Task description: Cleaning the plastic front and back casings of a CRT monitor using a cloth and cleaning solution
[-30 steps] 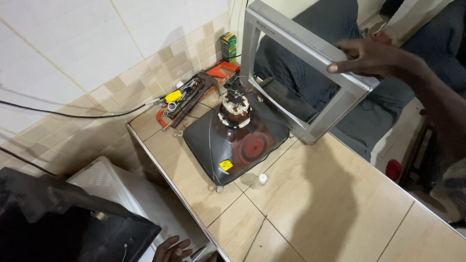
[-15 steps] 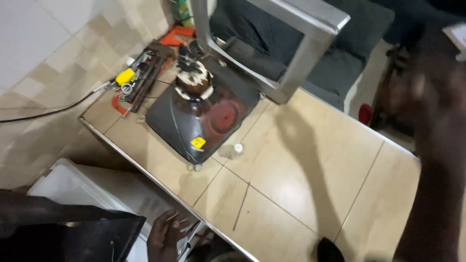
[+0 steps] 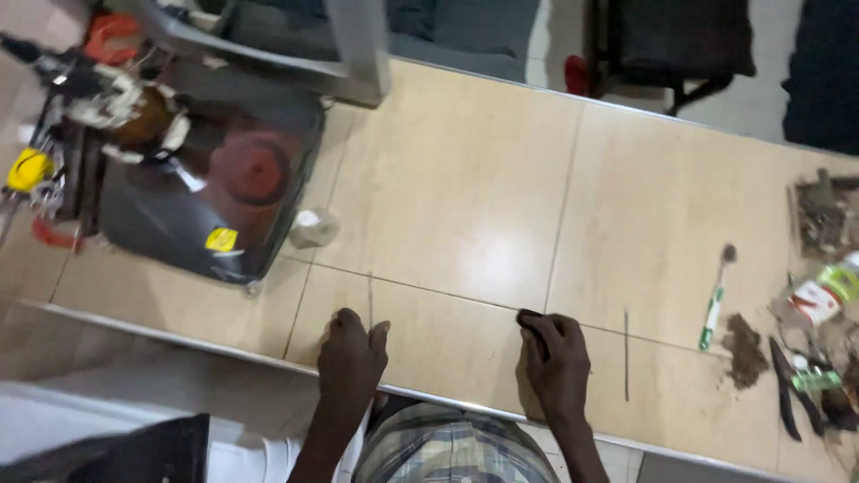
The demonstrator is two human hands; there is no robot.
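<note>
Two hands rest at the near edge of the tiled surface (image 3: pixel 465 179), both ours: the left hand (image 3: pixel 351 358) lies flat with fingers loosely spread and holds nothing, while the right hand (image 3: pixel 557 362) sits curled, knuckles up. We cannot tell whether anything is tucked under its folded fingers. The hands are apart, with a bare stretch of tile between them.

We count one dark cooker plate (image 3: pixel 210 192) with a single red ring, up and to the left of the left hand and well apart from it. One small yellow sticker (image 3: pixel 221 240) marks its near corner. One pale, roundish object (image 3: pixel 315 227), too blurred to name, lies just beside that corner; it is the nearest thing to the left hand.

One grey metal frame (image 3: pixel 358 49) stands behind the plate, its top cut off by the edge of the view. Tools crowd the far left, among them one yellow-handled piece (image 3: pixel 29 168); the rest is smeared by motion.

To the right of the right hand lies one thin dark rod (image 3: pixel 625 354), then one green-and-white brush (image 3: pixel 713 304) and one heap of brown debris (image 3: pixel 743 349). One pair of dark pliers (image 3: pixel 787 385) lies at the right edge amid clutter we cannot sort.
</note>
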